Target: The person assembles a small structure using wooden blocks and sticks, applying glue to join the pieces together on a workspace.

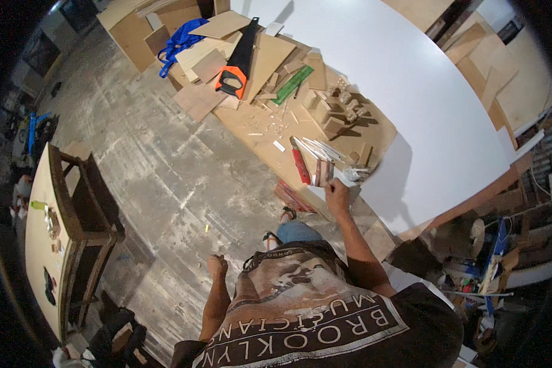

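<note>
- Left hand [217, 266]: hangs over the bare floor [159, 178], well off the worktop; fingers curled into a loose fist, nothing in it.
- Bench [73, 227]: wooden frame at far left, beside a long pale board with small bits on it. Well apart from both hands.
- Saw [238, 61]: black blade, orange handle, lies on plywood offcuts at the worktop's far left end. Blue strap [178, 44] just beyond it.
- Green ruler [292, 84]: flat among the scraps, mid worktop, right of the saw.
- Small blocks [343, 107]: cluster of cut wooden pieces toward the far edge, next to the white board [423, 86] that covers the right part of the worktop.
- Worktop [270, 144]: brown sheet, littered with chips and slivers near its middle.
- Red tool [300, 167]: long, thin, at the near edge, just left of the block.
- Block [322, 172]: small wooden piece at the near edge of the worktop, held up on end. Judged light, stiff and dry-faced, so not slippery. Thin edges could chip or splinter. Best taken across the two broad faces near the bottom, as now, clear of the pale strips [319, 147] fanned just behind it.
- Right hand [336, 195]: reaches up to the near edge; fingers closed on the lower end of the block, thumb side facing the red tool. Exact pinch too small to make out.
</note>
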The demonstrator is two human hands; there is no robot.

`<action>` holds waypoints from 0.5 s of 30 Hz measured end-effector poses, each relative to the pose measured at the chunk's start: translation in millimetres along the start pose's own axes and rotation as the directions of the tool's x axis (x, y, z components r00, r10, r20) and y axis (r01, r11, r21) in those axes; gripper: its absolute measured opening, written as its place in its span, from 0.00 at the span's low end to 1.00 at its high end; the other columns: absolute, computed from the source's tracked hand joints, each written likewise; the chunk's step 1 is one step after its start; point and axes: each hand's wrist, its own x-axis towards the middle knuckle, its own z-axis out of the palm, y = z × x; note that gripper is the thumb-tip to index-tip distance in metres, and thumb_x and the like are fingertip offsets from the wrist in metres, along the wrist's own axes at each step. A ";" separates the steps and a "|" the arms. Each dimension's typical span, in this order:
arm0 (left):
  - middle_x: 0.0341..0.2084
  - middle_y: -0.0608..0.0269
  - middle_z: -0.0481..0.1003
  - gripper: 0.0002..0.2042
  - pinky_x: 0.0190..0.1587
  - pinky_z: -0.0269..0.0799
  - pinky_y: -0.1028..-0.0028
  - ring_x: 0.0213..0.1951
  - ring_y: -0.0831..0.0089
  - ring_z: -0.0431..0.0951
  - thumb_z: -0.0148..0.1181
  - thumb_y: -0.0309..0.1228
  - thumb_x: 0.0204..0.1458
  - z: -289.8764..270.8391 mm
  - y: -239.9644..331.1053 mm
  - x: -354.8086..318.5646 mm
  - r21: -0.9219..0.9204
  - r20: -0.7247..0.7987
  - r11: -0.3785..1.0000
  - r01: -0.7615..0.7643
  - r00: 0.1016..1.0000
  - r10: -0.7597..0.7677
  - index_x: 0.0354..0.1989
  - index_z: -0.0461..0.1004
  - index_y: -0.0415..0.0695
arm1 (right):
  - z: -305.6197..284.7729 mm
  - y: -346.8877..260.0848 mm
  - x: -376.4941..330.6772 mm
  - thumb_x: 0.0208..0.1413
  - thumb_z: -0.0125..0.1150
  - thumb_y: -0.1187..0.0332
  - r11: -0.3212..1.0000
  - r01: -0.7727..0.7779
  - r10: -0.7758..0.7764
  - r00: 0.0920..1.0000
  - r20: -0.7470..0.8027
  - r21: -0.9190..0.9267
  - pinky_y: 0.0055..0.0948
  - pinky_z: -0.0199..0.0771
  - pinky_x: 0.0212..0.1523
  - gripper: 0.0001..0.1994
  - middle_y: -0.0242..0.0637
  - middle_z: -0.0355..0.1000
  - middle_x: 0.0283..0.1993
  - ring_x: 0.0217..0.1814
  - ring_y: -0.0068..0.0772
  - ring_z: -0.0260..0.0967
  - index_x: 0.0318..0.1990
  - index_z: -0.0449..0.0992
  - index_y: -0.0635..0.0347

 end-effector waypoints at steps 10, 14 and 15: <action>0.27 0.41 0.79 0.08 0.40 0.76 0.58 0.32 0.48 0.81 0.59 0.27 0.44 -27.8 10.8 -29.5 -0.245 -0.152 0.934 0.258 0.942 -0.300 0.28 0.82 0.36 | 134.6 -73.3 119.4 0.51 0.60 0.73 0.906 0.418 -0.423 0.883 0.204 0.066 0.43 0.72 0.40 0.05 0.45 0.76 0.37 0.42 0.53 0.73 0.35 0.77 0.63; 0.25 0.42 0.80 0.09 0.39 0.77 0.60 0.32 0.50 0.82 0.61 0.29 0.44 -26.9 16.0 -37.6 -0.329 -0.197 0.903 0.275 0.916 -0.350 0.30 0.82 0.36 | 175.1 -98.3 157.0 0.50 0.61 0.72 0.863 0.491 -0.411 0.818 0.402 -0.117 0.42 0.72 0.45 0.07 0.44 0.75 0.39 0.44 0.49 0.73 0.37 0.79 0.60; 0.25 0.42 0.80 0.10 0.39 0.77 0.61 0.32 0.51 0.82 0.62 0.30 0.44 -28.3 24.0 -34.4 -0.380 -0.187 0.877 0.295 0.904 -0.385 0.29 0.82 0.36 | 180.2 -100.1 161.2 0.50 0.61 0.72 0.864 0.491 -0.411 0.818 0.402 -0.115 0.42 0.72 0.45 0.07 0.44 0.75 0.39 0.44 0.49 0.73 0.37 0.79 0.60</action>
